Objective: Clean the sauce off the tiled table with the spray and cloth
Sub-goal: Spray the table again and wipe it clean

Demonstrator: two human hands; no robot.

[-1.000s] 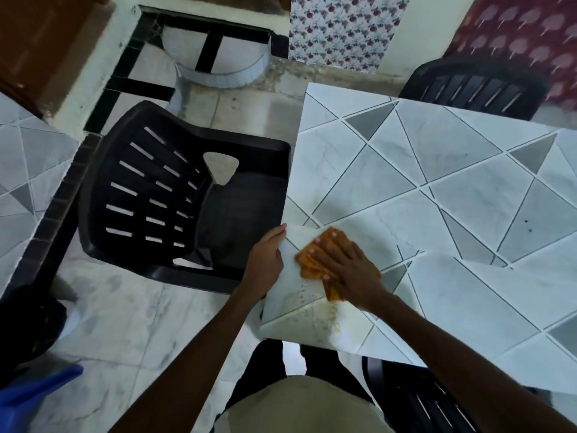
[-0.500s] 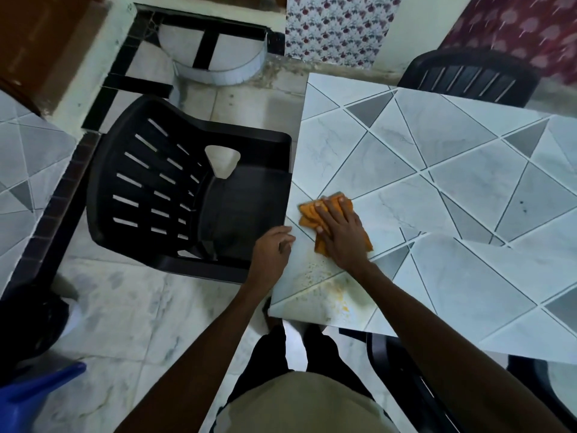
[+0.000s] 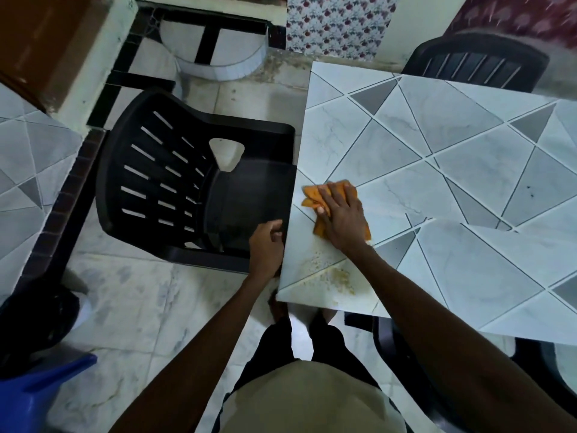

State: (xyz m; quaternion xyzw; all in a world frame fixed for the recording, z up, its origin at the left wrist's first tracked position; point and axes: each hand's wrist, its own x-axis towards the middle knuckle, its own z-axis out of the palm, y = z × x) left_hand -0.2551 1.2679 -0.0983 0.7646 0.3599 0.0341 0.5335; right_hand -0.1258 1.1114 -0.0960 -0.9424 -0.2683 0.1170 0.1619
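The tiled table [image 3: 468, 170] has grey and white triangular tiles. Yellowish sauce smears [image 3: 340, 276] and specks lie near its front left corner. My right hand [image 3: 343, 217] presses flat on a crumpled orange cloth [image 3: 312, 195], just beyond the smears and close to the table's left edge. My left hand [image 3: 265, 248] sits against that left edge with its fingers curled at the rim. No spray bottle can be made out for certain.
A black plastic chair [image 3: 175, 182] stands hard against the table's left side. Another black chair [image 3: 477, 64] is behind the table, and a third [image 3: 406, 354] is tucked under its front. A blue plastic object [image 3: 31, 395] lies at bottom left. A second tiled surface [image 3: 28, 157] is at far left.
My right hand has slid the cloth away from me, off the sauce patch toward the left edge. My left hand has shifted from the tabletop corner to the table's rim.
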